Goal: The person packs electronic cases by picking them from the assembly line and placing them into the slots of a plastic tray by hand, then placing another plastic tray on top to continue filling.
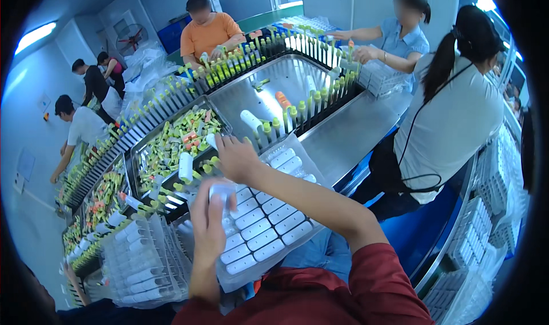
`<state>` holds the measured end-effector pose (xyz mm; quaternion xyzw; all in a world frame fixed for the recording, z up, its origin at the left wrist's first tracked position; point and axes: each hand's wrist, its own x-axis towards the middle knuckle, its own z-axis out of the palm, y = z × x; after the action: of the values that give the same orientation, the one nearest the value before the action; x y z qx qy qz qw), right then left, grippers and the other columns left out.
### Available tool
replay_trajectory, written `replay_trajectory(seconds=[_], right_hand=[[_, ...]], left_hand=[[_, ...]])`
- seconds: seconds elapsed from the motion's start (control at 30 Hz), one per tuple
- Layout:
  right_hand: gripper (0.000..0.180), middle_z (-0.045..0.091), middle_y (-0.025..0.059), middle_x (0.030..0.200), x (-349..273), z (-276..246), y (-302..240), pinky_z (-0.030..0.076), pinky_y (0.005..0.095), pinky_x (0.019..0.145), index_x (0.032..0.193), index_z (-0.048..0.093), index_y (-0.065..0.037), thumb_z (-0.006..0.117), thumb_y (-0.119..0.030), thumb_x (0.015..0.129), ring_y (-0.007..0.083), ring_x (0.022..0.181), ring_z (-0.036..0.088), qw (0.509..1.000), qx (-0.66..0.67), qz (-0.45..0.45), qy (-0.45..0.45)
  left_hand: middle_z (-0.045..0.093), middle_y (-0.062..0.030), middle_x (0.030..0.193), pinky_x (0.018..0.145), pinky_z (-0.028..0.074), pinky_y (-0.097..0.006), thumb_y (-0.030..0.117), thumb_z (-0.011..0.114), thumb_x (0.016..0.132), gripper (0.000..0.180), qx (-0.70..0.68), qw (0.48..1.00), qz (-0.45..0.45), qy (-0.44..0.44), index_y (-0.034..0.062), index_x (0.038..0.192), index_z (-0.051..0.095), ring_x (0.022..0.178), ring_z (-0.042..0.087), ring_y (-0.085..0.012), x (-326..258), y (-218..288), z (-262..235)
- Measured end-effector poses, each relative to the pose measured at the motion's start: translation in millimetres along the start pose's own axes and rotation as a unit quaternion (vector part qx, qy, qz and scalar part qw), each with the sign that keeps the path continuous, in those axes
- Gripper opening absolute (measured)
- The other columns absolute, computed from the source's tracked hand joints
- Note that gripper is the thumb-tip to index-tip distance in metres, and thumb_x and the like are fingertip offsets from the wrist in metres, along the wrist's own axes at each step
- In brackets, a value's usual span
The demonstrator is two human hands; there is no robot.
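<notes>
A clear plastic tray (260,262) rests in front of me, filled with rows of white rounded plastic shells (255,229). My left hand (209,222), blurred by motion, is closed around a shiny white plastic shell (222,194) above the tray's left edge. My right hand (237,158) reaches across to the black rack with fingers curled. At its fingertips is another white plastic shell (211,141), partly hidden by the fingers. Left of that hand, a white shell (186,166) stands on a holder with a yellow-green end.
Stacked clear trays (143,262) stand at my left. A metal bin (177,136) holds many yellow-green and orange pieces. Racks of upright holders (311,104) ring the metal table (354,130). Across it work people in orange (209,36) and light blue (409,39); another (457,107) stands at right.
</notes>
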<state>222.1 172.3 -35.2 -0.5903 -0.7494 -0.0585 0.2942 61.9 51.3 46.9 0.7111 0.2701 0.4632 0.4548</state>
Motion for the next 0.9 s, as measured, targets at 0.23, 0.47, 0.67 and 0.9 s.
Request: replay_trajectory(seconds=[0.23,0.47,0.67,0.9], right_hand=[[0.019,0.068,0.0126,0.108,-96,-73,64,0.05,0.0513,0.094,0.101,0.071,-0.006,0.068,-0.024,0.095,0.0306,0.117,0.064,0.985,-0.139,0.099,0.008],[0.025,0.066,0.0108,0.114,-109,-81,92,0.047,0.0531,0.101,0.107,0.076,-0.007,0.079,-0.027,0.093,0.0313,0.119,0.06,0.996,-0.08,0.045,0.002],[0.027,0.068,0.0133,0.117,-100,-71,128,0.036,0.0587,0.113,0.112,0.073,-0.007,0.077,-0.029,0.098,0.0333,0.126,0.059,0.995,0.032,0.09,0.031],[0.042,0.073,0.0261,0.081,-33,-95,165,0.055,0.0558,0.072,0.106,0.064,0.002,0.051,-0.037,0.114,0.0475,0.082,0.074,0.899,0.14,0.342,0.235]], left_hand=[[0.067,-0.0129,0.122,0.107,0.049,-0.044,0.003,0.068,0.097,0.032,0.246,0.922,0.288,-0.076,0.0059,0.129,0.062,0.122,0.063,-0.0358,169,-62,53],[0.071,-0.0097,0.123,0.122,0.038,-0.061,0.009,0.07,0.097,0.023,0.501,0.82,0.22,-0.165,0.0095,0.12,0.068,0.13,0.063,-0.0299,222,-143,27],[0.072,-0.0188,0.095,0.082,0.053,-0.056,0.021,0.072,0.098,0.026,0.514,0.811,0.202,-0.193,0.0023,0.111,0.06,0.096,0.07,-0.0442,206,-125,15],[0.067,-0.0157,0.107,0.086,0.056,-0.049,0.025,0.065,0.101,0.025,0.49,0.849,0.195,-0.017,0.003,0.112,0.062,0.096,0.07,-0.0368,148,-148,-18]])
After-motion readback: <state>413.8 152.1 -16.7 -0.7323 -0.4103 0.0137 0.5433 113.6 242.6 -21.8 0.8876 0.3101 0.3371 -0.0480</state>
